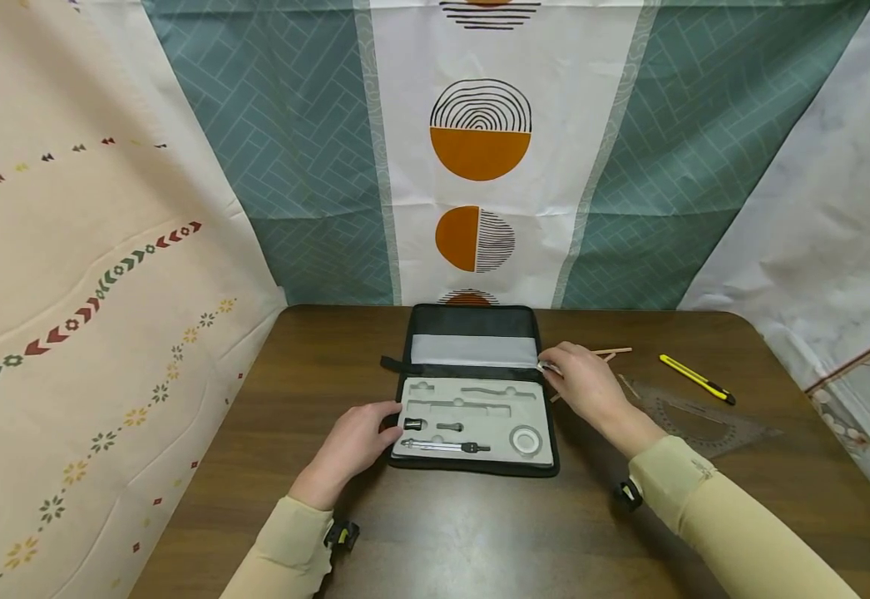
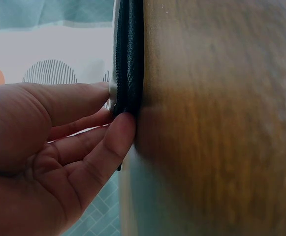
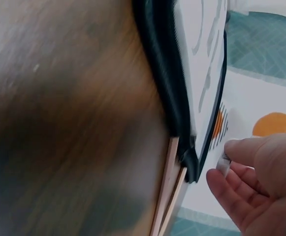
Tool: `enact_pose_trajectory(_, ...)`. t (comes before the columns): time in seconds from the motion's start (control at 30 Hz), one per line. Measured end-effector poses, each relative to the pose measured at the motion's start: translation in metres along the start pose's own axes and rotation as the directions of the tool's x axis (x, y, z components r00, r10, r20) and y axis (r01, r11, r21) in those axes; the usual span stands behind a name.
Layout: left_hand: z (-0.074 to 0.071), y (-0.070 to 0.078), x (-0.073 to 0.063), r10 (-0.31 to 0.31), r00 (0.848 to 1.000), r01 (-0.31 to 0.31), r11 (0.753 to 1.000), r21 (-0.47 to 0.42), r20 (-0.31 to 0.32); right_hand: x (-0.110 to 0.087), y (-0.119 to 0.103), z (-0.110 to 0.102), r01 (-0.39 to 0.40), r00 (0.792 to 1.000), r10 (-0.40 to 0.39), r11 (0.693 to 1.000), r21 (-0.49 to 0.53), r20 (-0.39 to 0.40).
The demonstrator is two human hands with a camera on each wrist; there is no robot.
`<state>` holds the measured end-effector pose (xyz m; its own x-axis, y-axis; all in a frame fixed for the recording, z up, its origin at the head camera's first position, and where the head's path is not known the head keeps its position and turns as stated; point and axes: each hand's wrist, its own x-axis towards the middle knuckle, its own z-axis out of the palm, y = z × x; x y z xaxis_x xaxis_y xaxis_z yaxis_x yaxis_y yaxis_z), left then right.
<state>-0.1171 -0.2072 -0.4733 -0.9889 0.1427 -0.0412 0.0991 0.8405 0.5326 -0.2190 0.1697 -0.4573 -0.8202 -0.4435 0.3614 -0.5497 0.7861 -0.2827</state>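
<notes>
An unzipped black zip case (image 1: 472, 320) lies open with a pale grey moulded tray (image 1: 480, 420). In the tray sit a metal drawing compass (image 1: 442, 447), a small black piece (image 1: 414, 424), a short grey piece (image 1: 450, 427) and a white ring-shaped item (image 1: 526, 441). My left hand (image 1: 356, 441) pinches the case's left edge, thumb on the tray side and fingertips against the zipped rim (image 2: 130, 64). Above the case's right side, near the hinge, my right hand (image 1: 588, 383) pinches a small whitish piece (image 3: 223, 164) between thumb and fingers; its kind is unclear.
Thin wooden sticks (image 1: 612, 351) lie beside the case, partly beneath my right hand. Farther right are a yellow utility knife (image 1: 693, 376) and a clear plastic set square (image 1: 742, 433). A patterned curtain (image 1: 315, 166) hangs behind the table.
</notes>
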Motion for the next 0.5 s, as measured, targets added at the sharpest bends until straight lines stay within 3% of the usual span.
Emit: enact_pose_trajectory(0.5, -0.001, -0.002, -0.002, 0.002, 1.000, -0.002, 1.000, 0.022, 0.003, 0.022, -0.042, 0.018, 0.103, 0.994, -0.106, 0.992, 0.079, 0.036)
